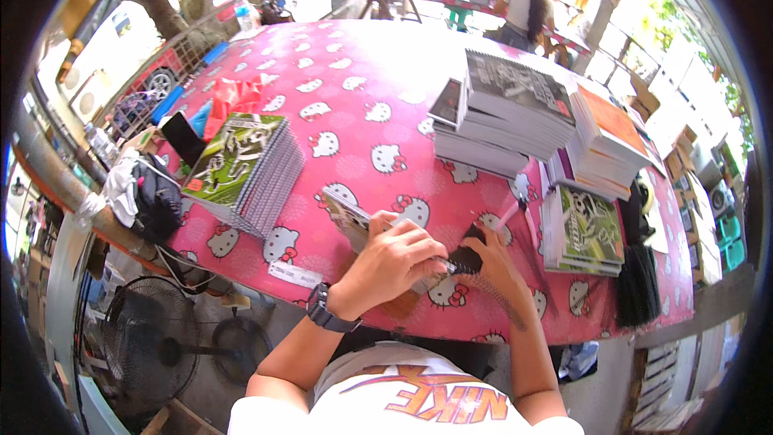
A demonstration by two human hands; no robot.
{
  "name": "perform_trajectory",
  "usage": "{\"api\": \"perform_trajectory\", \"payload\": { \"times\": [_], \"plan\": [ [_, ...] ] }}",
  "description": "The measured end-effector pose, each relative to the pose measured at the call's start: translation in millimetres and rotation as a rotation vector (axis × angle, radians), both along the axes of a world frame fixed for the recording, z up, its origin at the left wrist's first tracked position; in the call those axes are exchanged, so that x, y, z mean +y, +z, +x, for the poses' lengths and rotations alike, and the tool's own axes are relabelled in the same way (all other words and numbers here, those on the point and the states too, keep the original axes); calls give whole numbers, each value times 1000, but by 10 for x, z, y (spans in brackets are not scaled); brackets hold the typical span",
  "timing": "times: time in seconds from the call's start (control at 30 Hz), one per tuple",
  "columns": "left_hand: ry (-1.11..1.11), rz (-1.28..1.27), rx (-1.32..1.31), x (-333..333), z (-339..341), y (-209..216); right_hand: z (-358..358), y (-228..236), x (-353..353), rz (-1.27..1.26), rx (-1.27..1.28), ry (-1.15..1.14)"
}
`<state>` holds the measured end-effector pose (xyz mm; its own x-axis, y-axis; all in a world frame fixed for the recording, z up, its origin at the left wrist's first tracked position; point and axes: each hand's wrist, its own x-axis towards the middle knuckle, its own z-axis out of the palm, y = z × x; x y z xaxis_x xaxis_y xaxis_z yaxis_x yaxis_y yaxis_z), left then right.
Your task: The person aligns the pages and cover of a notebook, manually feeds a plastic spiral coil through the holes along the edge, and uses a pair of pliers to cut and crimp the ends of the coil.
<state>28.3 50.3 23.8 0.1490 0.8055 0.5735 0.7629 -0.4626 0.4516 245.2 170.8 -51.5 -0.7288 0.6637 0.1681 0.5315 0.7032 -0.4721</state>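
Note:
In front of me a notebook (348, 216) stands tilted on the table, partly hidden by my left hand (394, 251). That hand is closed, its fingers bent over the notebook and pinching at its bound edge. To its right my right hand (493, 256) is closed around a black spiral binding coil (501, 303). One end of the coil meets the notebook's edge near my left fingertips, while the rest trails along my right wrist. A dark patch shows between the right thumb and fingers; what it is I cannot make out. A pink-handled tool (515, 208) lies just past the right hand.
Left stands a stack of green-covered spiral notebooks (256, 165) by a phone (183, 138). To the right are dark-covered books (519, 97), an orange-topped stack (610, 133), green-covered books (588, 229) and a bundle of black coils (638, 286). The pink table (338, 165) carries them; a fan (153, 330) stands below left.

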Motion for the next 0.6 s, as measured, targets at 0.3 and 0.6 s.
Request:
{"api": "perform_trajectory", "payload": {
  "times": [0.3,0.6],
  "plan": [
    [221,13,38,-40,-295,-85,-130,570,-111,-705,644,56],
    [197,14,19,-9,-301,-111,-305,894,-139,-611,615,269]
  ]
}}
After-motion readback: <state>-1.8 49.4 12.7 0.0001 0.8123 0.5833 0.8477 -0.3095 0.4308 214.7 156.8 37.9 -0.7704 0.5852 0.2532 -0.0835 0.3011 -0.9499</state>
